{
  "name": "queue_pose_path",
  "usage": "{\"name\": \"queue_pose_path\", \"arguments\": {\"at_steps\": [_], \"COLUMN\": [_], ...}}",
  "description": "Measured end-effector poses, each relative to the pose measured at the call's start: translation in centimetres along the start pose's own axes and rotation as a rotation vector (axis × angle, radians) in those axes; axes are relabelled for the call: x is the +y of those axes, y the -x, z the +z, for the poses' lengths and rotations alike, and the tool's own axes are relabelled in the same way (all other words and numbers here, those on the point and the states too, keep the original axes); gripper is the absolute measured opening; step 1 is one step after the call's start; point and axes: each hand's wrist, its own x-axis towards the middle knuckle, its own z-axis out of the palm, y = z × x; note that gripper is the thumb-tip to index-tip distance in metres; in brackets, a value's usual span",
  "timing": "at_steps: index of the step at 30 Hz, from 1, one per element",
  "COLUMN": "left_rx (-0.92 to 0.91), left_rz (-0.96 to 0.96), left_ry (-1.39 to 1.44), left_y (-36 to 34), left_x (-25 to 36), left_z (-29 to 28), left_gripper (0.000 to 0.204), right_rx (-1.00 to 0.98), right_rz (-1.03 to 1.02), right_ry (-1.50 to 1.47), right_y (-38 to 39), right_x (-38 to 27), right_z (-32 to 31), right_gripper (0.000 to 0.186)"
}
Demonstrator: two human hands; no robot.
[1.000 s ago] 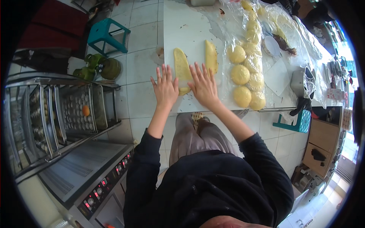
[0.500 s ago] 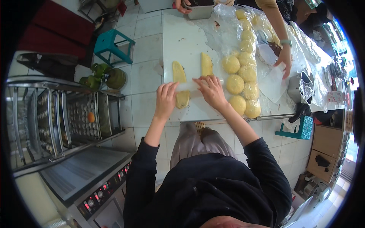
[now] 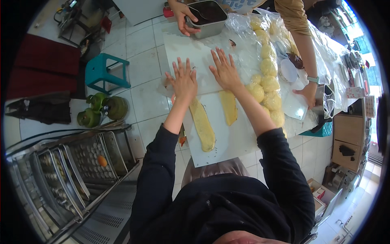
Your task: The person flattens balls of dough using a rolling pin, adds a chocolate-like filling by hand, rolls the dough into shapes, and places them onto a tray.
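My left hand point(image 3: 183, 83) lies palm down with its fingers spread, at the far end of a long flattened strip of yellow dough point(image 3: 203, 128). Level with it, my right hand point(image 3: 225, 73) is also stretched flat, just beyond a shorter flat piece of dough point(image 3: 228, 109). Both hands are over the white work surface point(image 3: 170, 40); whether anything is under the palms is hidden. Dark specks lie along the edges of the dough. To the right of my right forearm, round yellow dough balls point(image 3: 255, 92) stand in rows, partly under clear plastic sheeting point(image 3: 243, 32).
Across the table, a co-worker's hand point(image 3: 183, 18) holds a metal pan of dark filling point(image 3: 208, 18); their other hand point(image 3: 307, 94) is near a metal tin point(image 3: 325, 97). At left are a teal stool point(image 3: 106, 72), green gas cylinders point(image 3: 97, 110) and a tray rack point(image 3: 77, 171).
My hands have moved away from me, from fingers curled on a white roller to spread flat. The roller no longer shows. The co-worker's pan is nearer; my view has shifted.
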Motion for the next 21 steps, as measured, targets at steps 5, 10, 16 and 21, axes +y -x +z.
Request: {"name": "queue_pose_path", "arguments": {"at_steps": [5,10,16,21], "left_rx": [0.192,-0.125,-0.172,-0.318], "left_rz": [-0.054,0.179,0.104,0.128], "left_ry": [-0.012,0.146,0.146,0.053], "left_y": [-4.7,-0.6,-0.4,1.3], "left_x": [-0.4,0.0,1.7,1.8], "left_z": [0.5,-0.9,-3.8,-1.4], "left_gripper": [0.04,0.032,0.03,0.025], "right_rx": [0.093,-0.227,-0.263,-0.213], "right_rz": [-0.057,0.042,0.203,0.053], "right_ry": [-0.144,-0.061,-0.233,-0.168], "right_y": [-3.8,1.3,2.6,5.3], "right_x": [1.4,0.2,-0.2,0.4], "right_z": [0.8,-1.8,-4.9,-3.3], "right_gripper": [0.05,0.041,0.034,0.032]}}
